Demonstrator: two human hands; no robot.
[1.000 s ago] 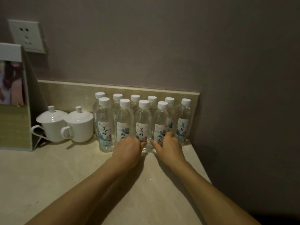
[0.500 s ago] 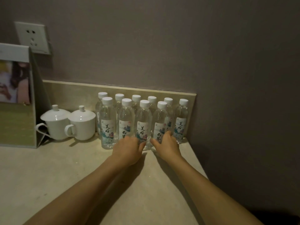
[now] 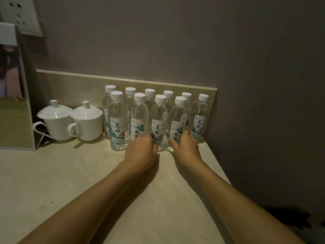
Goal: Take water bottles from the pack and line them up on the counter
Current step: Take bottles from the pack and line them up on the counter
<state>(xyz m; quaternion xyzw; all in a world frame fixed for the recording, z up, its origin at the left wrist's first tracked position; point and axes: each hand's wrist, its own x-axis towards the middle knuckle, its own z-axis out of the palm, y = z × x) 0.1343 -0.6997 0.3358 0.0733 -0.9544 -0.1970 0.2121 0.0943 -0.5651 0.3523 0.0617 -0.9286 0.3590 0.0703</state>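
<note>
**Both hands at the front row of bottles**

Ten clear plastic water bottles (image 3: 118,124) with white caps stand upright in two rows on the pale stone surface (image 3: 70,182), against its low backsplash. The left hand (image 3: 140,154) curls against the lower part of the second front bottle (image 3: 139,117). The right hand (image 3: 186,148) wraps around the base of the fourth front bottle (image 3: 178,120); how firm either grip is cannot be told. Two white lidded ceramic cups (image 3: 58,120) sit just left of the bottles.
</note>
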